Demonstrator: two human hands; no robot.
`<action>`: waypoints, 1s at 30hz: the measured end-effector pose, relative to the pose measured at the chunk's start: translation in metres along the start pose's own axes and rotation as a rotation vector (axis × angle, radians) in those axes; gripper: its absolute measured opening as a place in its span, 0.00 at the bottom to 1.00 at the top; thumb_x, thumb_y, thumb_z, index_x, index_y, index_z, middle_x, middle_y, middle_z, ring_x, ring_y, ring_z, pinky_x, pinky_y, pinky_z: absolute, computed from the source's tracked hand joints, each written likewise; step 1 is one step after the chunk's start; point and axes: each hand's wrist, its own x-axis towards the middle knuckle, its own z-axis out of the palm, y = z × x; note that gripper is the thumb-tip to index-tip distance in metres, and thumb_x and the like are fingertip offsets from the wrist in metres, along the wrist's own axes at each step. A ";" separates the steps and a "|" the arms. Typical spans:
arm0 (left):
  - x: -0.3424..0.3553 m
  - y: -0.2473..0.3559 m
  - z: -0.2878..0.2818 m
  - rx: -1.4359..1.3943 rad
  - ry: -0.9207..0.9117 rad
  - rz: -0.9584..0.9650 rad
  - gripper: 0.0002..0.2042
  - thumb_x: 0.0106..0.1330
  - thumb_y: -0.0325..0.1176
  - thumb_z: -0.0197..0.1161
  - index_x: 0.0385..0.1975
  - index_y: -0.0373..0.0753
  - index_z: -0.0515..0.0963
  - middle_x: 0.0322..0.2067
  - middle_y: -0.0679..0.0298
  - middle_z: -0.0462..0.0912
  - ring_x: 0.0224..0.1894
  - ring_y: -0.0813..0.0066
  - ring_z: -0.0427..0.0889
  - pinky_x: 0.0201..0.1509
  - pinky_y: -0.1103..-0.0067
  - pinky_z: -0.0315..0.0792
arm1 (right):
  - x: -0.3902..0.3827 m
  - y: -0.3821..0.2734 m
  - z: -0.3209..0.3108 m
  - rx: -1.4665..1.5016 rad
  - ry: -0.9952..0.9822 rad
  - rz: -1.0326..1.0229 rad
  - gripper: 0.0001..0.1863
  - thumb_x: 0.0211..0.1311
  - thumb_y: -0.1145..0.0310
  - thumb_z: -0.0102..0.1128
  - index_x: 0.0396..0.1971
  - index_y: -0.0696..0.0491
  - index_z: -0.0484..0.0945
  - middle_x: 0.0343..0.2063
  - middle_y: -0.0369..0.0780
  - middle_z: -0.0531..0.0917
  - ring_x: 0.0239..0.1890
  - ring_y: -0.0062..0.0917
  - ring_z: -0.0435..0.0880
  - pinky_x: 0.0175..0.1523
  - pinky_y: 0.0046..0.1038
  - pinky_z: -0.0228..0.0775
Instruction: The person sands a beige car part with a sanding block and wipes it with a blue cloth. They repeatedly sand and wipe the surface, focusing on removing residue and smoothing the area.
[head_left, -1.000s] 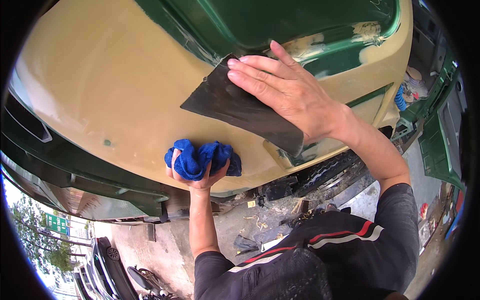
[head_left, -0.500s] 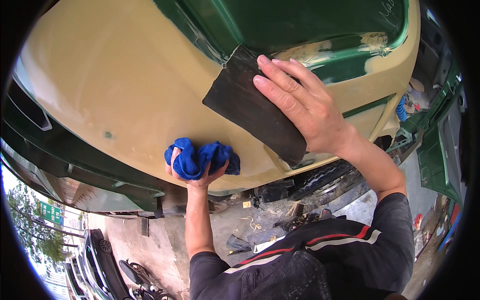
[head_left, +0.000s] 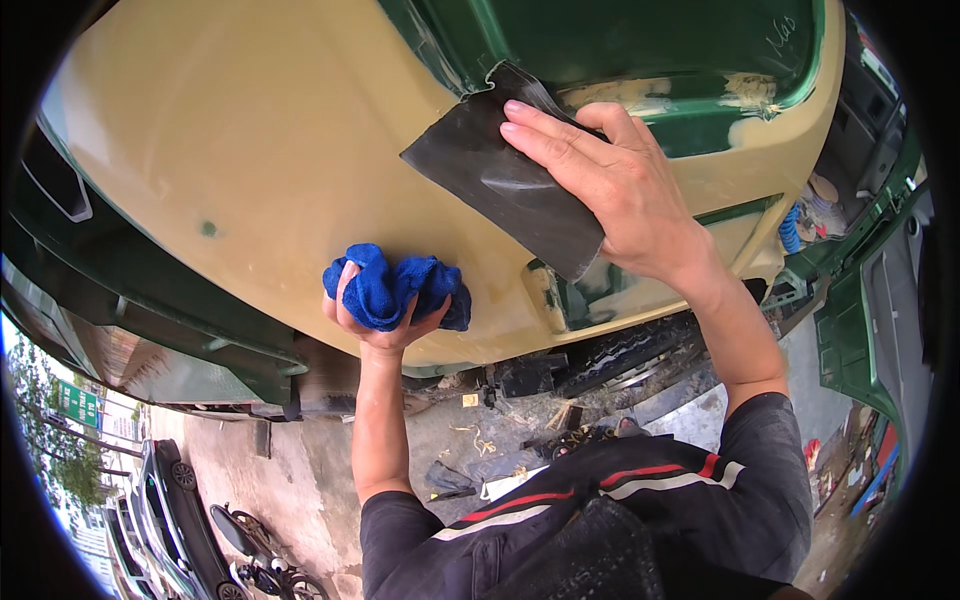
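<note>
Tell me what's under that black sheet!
Around the black sheet you see the tan and green panel, so probably more panel is underneath. The covered part itself is hidden.

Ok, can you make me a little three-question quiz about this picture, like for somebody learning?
1. Which hand holds the blue cloth?
2. True or false: the right hand is touching the dark sheet.
3. Fill the gap: the big panel has two main colours, tan and ____.

Key:
1. The left hand.
2. True.
3. Green.
</note>
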 end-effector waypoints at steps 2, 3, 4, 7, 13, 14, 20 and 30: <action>0.007 0.003 0.000 0.019 -0.005 0.010 0.42 0.32 0.52 0.85 0.56 0.72 0.77 0.63 0.54 0.67 0.61 0.45 0.73 0.55 0.54 0.70 | -0.008 0.004 -0.015 0.061 -0.067 0.026 0.35 0.52 0.71 0.66 0.65 0.48 0.75 0.68 0.33 0.76 0.50 0.34 0.72 0.58 0.35 0.63; 0.010 0.003 0.001 0.028 -0.008 0.016 0.41 0.33 0.53 0.85 0.56 0.73 0.77 0.63 0.54 0.68 0.61 0.46 0.73 0.55 0.54 0.71 | -0.006 0.002 -0.015 0.081 -0.063 0.029 0.35 0.51 0.71 0.67 0.64 0.49 0.75 0.67 0.34 0.77 0.51 0.35 0.72 0.58 0.35 0.62; 0.007 0.000 0.002 0.007 0.020 0.017 0.38 0.34 0.54 0.84 0.53 0.74 0.80 0.62 0.54 0.69 0.61 0.48 0.73 0.55 0.56 0.71 | -0.003 0.001 -0.014 0.101 -0.059 0.032 0.35 0.51 0.70 0.67 0.64 0.49 0.75 0.67 0.36 0.77 0.51 0.35 0.72 0.59 0.36 0.61; 0.009 -0.001 0.007 -0.041 0.055 0.033 0.34 0.33 0.54 0.84 0.49 0.73 0.82 0.63 0.54 0.69 0.60 0.49 0.74 0.55 0.57 0.72 | 0.015 -0.010 -0.002 0.179 0.027 0.011 0.35 0.53 0.65 0.69 0.64 0.50 0.73 0.63 0.38 0.80 0.54 0.35 0.72 0.64 0.38 0.54; -0.003 -0.003 -0.005 0.011 -0.010 0.027 0.37 0.31 0.54 0.85 0.50 0.77 0.80 0.64 0.52 0.66 0.62 0.46 0.71 0.56 0.56 0.72 | -0.004 0.000 -0.007 -0.037 -0.028 -0.022 0.38 0.51 0.70 0.66 0.67 0.53 0.70 0.65 0.39 0.77 0.62 0.34 0.72 0.76 0.46 0.48; -0.004 -0.002 -0.006 0.026 -0.021 0.018 0.38 0.31 0.55 0.85 0.51 0.77 0.79 0.64 0.52 0.65 0.62 0.46 0.71 0.55 0.56 0.72 | 0.002 0.001 -0.004 -0.015 -0.016 -0.074 0.38 0.52 0.70 0.66 0.67 0.54 0.70 0.66 0.40 0.77 0.63 0.34 0.71 0.77 0.48 0.47; -0.004 -0.003 0.010 0.003 0.056 0.019 0.37 0.34 0.57 0.83 0.52 0.78 0.79 0.63 0.53 0.68 0.61 0.48 0.72 0.56 0.55 0.71 | -0.001 0.017 -0.011 0.057 -0.162 -0.164 0.39 0.57 0.67 0.65 0.71 0.58 0.64 0.69 0.45 0.72 0.74 0.37 0.67 0.79 0.50 0.47; -0.005 -0.007 0.004 0.048 -0.054 -0.004 0.33 0.35 0.60 0.82 0.49 0.72 0.83 0.61 0.54 0.70 0.61 0.51 0.73 0.55 0.59 0.73 | -0.001 0.031 -0.021 0.034 -0.331 -0.333 0.47 0.54 0.68 0.66 0.74 0.59 0.56 0.75 0.55 0.56 0.76 0.46 0.59 0.79 0.50 0.52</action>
